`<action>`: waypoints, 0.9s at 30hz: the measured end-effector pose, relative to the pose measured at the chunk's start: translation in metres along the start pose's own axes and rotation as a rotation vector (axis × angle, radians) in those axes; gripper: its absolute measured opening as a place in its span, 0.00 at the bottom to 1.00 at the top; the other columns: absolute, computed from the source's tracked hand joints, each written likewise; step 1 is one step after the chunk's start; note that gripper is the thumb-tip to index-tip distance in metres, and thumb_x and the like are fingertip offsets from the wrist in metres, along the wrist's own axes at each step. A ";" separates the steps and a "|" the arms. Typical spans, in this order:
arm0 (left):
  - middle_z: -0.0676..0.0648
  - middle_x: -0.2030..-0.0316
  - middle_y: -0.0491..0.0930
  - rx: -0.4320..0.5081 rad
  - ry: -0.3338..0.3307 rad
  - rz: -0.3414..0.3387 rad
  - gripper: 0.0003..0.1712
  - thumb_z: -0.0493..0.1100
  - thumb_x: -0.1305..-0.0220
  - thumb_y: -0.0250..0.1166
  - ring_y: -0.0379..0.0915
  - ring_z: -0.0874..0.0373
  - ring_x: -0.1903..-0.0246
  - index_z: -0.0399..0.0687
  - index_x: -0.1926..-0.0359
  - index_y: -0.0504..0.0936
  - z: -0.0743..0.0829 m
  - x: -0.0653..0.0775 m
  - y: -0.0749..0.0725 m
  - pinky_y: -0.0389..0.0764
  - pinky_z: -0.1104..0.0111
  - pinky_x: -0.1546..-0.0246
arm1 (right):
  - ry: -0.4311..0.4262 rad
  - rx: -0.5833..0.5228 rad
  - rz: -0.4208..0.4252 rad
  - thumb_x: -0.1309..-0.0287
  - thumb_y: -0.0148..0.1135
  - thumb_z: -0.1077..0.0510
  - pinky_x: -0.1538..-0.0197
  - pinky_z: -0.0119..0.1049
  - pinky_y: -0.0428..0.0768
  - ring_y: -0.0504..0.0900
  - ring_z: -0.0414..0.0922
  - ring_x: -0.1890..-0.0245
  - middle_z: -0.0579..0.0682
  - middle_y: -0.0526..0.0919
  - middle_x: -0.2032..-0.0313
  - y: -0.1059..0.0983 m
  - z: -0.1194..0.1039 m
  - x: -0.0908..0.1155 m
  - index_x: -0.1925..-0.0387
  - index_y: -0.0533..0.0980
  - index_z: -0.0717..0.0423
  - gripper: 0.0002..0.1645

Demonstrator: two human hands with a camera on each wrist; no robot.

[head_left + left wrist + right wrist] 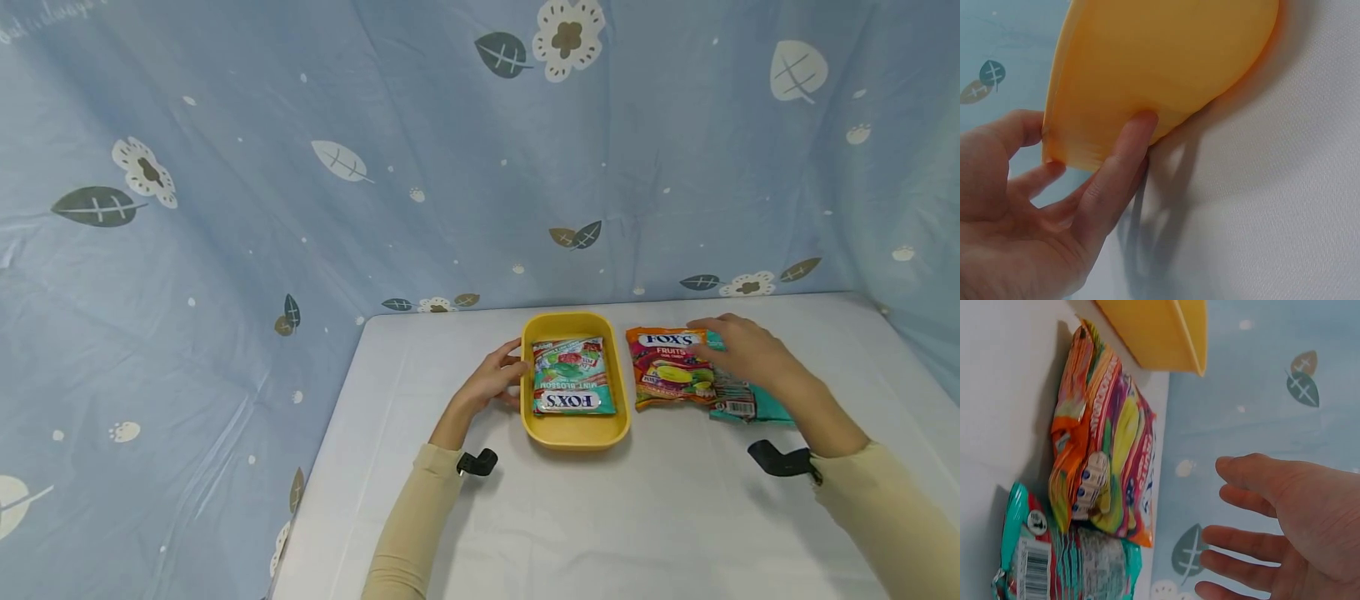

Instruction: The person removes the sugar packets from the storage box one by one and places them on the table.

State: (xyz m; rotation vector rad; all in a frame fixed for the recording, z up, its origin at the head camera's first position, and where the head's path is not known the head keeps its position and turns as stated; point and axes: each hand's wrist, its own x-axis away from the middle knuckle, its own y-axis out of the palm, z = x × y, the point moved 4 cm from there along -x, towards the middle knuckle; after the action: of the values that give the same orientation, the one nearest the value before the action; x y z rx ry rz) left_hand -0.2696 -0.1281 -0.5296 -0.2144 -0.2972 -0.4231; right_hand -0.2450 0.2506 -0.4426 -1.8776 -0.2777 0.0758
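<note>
A yellow tray [573, 440] stands mid-table with a teal Fox's mint candy bag [572, 379] lying flat inside. My left hand [491, 382] rests against the tray's left wall. In the left wrist view its index finger [1129, 144] lies straight on the tray's [1160, 56] outer wall, with the thumb by the rim. An orange Fox's fruits bag [663, 371] lies right of the tray, partly over another teal bag [750, 404]. My right hand [738, 350] hovers over them, fingers spread [1260, 475], clear of the orange bag [1107, 444] and teal bag [1054, 562].
The white table [600, 517] is backed and flanked by a blue curtain [375, 167] printed with leaves and flowers. The table's left edge runs near my left sleeve [412, 525]. Black wrist mounts [780, 458] sit on both forearms.
</note>
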 end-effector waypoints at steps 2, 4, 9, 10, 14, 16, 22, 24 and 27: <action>0.39 0.39 0.71 0.000 0.000 0.000 0.36 0.47 0.29 0.58 0.82 0.48 0.52 0.64 0.25 0.57 0.000 0.000 -0.001 0.88 0.47 0.65 | -0.008 -0.002 -0.004 0.36 0.61 0.48 0.49 0.73 0.75 0.70 0.72 0.43 0.76 0.69 0.41 0.000 -0.004 -0.001 0.37 0.70 0.62 0.32; 0.39 0.39 0.71 -0.002 -0.001 0.000 0.36 0.48 0.29 0.58 0.82 0.48 0.52 0.64 0.25 0.56 0.000 -0.001 -0.001 0.88 0.48 0.66 | -0.016 -0.001 0.001 0.35 0.61 0.49 0.49 0.73 0.76 0.71 0.72 0.44 0.75 0.70 0.41 0.001 -0.008 -0.002 0.37 0.71 0.62 0.31; 0.39 0.39 0.70 -0.005 -0.004 0.000 0.36 0.47 0.29 0.58 0.82 0.48 0.52 0.64 0.25 0.56 0.000 -0.001 0.000 0.89 0.50 0.68 | -0.037 -0.004 0.007 0.36 0.62 0.50 0.48 0.70 0.78 0.74 0.69 0.46 0.74 0.73 0.43 0.003 -0.017 -0.005 0.38 0.72 0.62 0.30; 0.39 0.39 0.70 -0.006 -0.004 0.000 0.36 0.47 0.29 0.58 0.82 0.48 0.52 0.64 0.25 0.56 0.000 -0.001 0.000 0.89 0.51 0.68 | -0.039 -0.005 0.007 0.36 0.62 0.50 0.48 0.70 0.78 0.74 0.69 0.46 0.74 0.73 0.44 0.003 -0.019 -0.005 0.38 0.72 0.62 0.30; 0.39 0.39 0.70 -0.007 -0.001 0.002 0.35 0.47 0.29 0.57 0.82 0.48 0.52 0.63 0.25 0.56 0.001 0.000 0.000 0.89 0.51 0.68 | -0.048 0.002 0.006 0.36 0.62 0.50 0.48 0.67 0.79 0.76 0.67 0.48 0.73 0.75 0.45 0.006 -0.024 -0.008 0.37 0.72 0.62 0.30; 0.39 0.39 0.70 -0.007 -0.001 0.005 0.35 0.47 0.29 0.57 0.82 0.48 0.52 0.63 0.25 0.56 0.002 0.000 0.000 0.89 0.51 0.68 | -0.055 0.010 0.010 0.36 0.62 0.49 0.48 0.67 0.80 0.77 0.66 0.48 0.72 0.75 0.45 0.009 -0.026 -0.010 0.37 0.72 0.61 0.31; 0.39 0.38 0.71 0.001 -0.015 0.009 0.35 0.47 0.30 0.58 0.82 0.48 0.52 0.65 0.25 0.57 0.003 0.002 0.000 0.89 0.51 0.68 | -0.070 0.005 0.017 0.36 0.63 0.48 0.49 0.65 0.81 0.79 0.64 0.50 0.70 0.77 0.46 0.014 -0.036 -0.014 0.37 0.72 0.60 0.31; 0.40 0.38 0.71 0.005 -0.021 0.011 0.35 0.47 0.30 0.58 0.82 0.49 0.52 0.66 0.25 0.57 0.003 0.002 0.000 0.89 0.52 0.68 | -0.070 0.004 0.010 0.36 0.63 0.47 0.49 0.65 0.81 0.78 0.64 0.49 0.70 0.77 0.46 0.016 -0.039 -0.015 0.37 0.72 0.59 0.31; 0.40 0.38 0.71 0.007 -0.029 0.016 0.35 0.47 0.30 0.58 0.82 0.49 0.52 0.67 0.25 0.58 0.004 0.003 0.000 0.89 0.52 0.68 | -0.077 0.000 0.003 0.36 0.62 0.48 0.50 0.63 0.83 0.79 0.64 0.49 0.69 0.77 0.46 0.019 -0.045 -0.016 0.36 0.72 0.60 0.31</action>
State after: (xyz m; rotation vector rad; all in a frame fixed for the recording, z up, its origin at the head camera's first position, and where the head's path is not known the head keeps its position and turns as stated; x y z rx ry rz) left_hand -0.2679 -0.1282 -0.5253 -0.2164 -0.3248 -0.4036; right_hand -0.2486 0.1998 -0.4478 -1.8775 -0.3274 0.1510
